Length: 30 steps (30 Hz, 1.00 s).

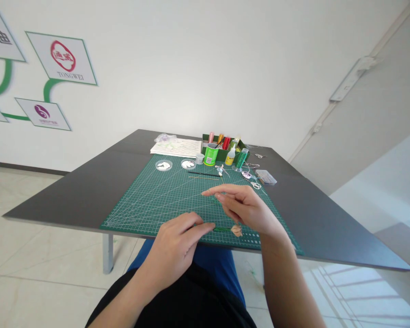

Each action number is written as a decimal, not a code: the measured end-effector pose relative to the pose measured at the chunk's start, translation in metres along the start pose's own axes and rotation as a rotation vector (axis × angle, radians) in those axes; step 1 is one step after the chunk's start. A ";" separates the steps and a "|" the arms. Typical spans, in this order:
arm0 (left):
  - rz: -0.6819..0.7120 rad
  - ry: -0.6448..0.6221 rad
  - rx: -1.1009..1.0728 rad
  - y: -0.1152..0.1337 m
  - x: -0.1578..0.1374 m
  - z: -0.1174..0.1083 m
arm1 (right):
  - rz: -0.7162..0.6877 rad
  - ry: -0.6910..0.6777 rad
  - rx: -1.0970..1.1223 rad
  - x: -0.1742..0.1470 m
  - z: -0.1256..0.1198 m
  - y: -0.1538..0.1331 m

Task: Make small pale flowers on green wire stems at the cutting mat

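Note:
Near the front edge of the green cutting mat [150,196], my left hand [179,241] pinches the end of a thin green stem [222,229]. The stem lies level and carries a small beige flower bud [237,231] at its right end. My right hand [248,207] is above and beyond the bud, palm down. Its index finger points left, with the thumb pressed close beneath it and the other fingers curled. A faint green bit shows under those fingertips; whether they grip a thread is too fine to make out.
Behind my hands lie a thin dark rod [205,173], two shallow dishes with white contents [164,166], and a green tub [211,155]. A glue bottle [230,156], a green thread spool [241,158], white-handled scissors [256,185] and a clear case [266,177] stand rightward. A dark green box [222,154] holds coloured spools.

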<state>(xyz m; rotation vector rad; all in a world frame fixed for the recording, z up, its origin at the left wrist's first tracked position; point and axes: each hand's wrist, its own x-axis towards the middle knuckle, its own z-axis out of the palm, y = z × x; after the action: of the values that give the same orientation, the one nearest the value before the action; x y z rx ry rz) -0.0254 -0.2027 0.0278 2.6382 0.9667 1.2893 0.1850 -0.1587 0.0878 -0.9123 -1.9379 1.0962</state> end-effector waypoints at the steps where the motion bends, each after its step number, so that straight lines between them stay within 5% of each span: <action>1: 0.003 -0.001 -0.001 0.000 0.000 0.000 | 0.001 0.000 0.000 0.001 0.000 0.001; 30: -0.042 0.067 -0.050 0.000 -0.001 -0.003 | 0.201 -0.026 0.217 -0.009 0.014 0.055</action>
<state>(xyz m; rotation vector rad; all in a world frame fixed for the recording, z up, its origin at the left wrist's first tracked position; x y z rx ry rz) -0.0276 -0.2041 0.0288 2.5387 0.9790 1.3823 0.1899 -0.1505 0.0308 -0.9907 -1.7335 1.4102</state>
